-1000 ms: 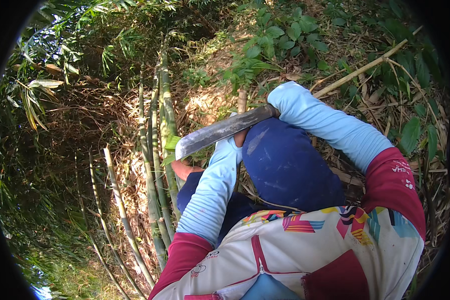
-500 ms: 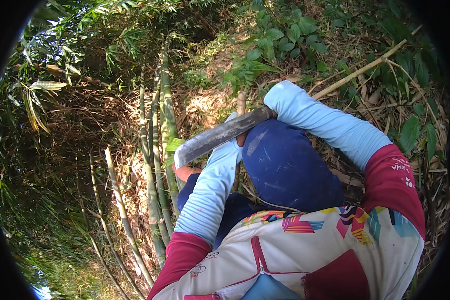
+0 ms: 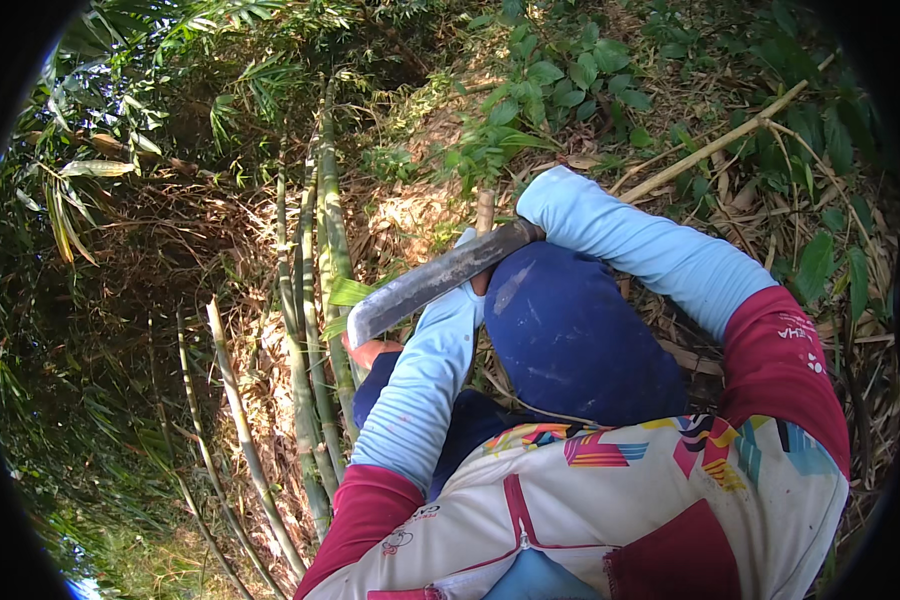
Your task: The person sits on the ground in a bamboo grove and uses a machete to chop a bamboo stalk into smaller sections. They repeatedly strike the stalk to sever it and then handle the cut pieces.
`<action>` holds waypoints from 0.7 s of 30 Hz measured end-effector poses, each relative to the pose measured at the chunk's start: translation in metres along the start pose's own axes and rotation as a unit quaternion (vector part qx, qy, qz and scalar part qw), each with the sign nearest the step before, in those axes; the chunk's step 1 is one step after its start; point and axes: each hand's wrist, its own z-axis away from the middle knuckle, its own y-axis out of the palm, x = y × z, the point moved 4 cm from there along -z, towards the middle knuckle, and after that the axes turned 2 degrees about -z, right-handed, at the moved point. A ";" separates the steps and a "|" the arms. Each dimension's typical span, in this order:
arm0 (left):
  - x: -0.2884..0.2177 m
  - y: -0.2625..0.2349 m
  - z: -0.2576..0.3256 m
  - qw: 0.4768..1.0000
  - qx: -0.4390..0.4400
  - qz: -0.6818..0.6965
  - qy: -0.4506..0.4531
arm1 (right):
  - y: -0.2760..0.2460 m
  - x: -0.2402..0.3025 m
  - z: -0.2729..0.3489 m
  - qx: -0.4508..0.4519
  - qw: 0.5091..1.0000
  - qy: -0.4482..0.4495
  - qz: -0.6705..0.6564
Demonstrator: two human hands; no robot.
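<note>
A machete [image 3: 425, 285] with a long, worn grey blade lies slantwise in front of my raised knee, its blunt tip toward the lower left. Its darker end meets the light blue cuff [image 3: 560, 205] of my right sleeve. That cuff covers my right hand, which is closed on the machete with its fingers out of sight. Behind the blade, my left hand [image 3: 481, 281] shows only as a small patch of skin. It is closed around a thin brown stick [image 3: 485, 212] that stands upright and pokes out above the blade.
My knee in dark blue trousers [image 3: 570, 335] is bent up close to my chest. A bare foot [image 3: 372, 353] shows below the blade tip. Green bamboo stems [image 3: 335, 240] rise at the left, with cut poles [image 3: 235, 395] nearer. A dry branch [image 3: 720, 145] lies over leaf litter at right.
The machete and my right cuff have shifted very slightly left and down. Both hands keep their hold.
</note>
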 end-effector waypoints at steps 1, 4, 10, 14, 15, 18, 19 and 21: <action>0.001 0.000 -0.001 1.000 0.000 0.000 -0.001 | 0.001 -0.001 0.000 -0.002 1.000 -0.006 -0.001; 0.005 0.000 -0.003 1.000 0.001 0.003 -0.003 | 0.001 -0.001 0.004 -0.042 0.999 -0.025 -0.009; 0.019 -0.010 0.006 1.000 -0.004 0.021 -0.010 | -0.008 0.005 0.013 -0.008 0.999 -0.002 -0.036; 0.032 -0.024 0.020 0.998 -0.005 0.049 -0.026 | 0.001 -0.009 0.002 0.099 0.989 0.104 -0.046; 0.029 -0.026 0.024 0.999 -0.007 0.034 -0.018 | -0.001 -0.008 0.003 0.099 0.988 0.114 -0.038; -0.028 -0.005 0.061 0.968 -0.022 -0.230 0.095 | -0.007 -0.006 0.008 0.099 0.986 0.135 -0.012; -0.033 0.000 0.072 0.981 -0.054 -0.153 0.103 | -0.004 -0.010 0.007 0.099 0.986 0.137 -0.001; -0.034 -0.005 0.082 0.989 -0.089 -0.077 0.093 | -0.004 -0.008 0.007 0.094 0.987 0.130 0.012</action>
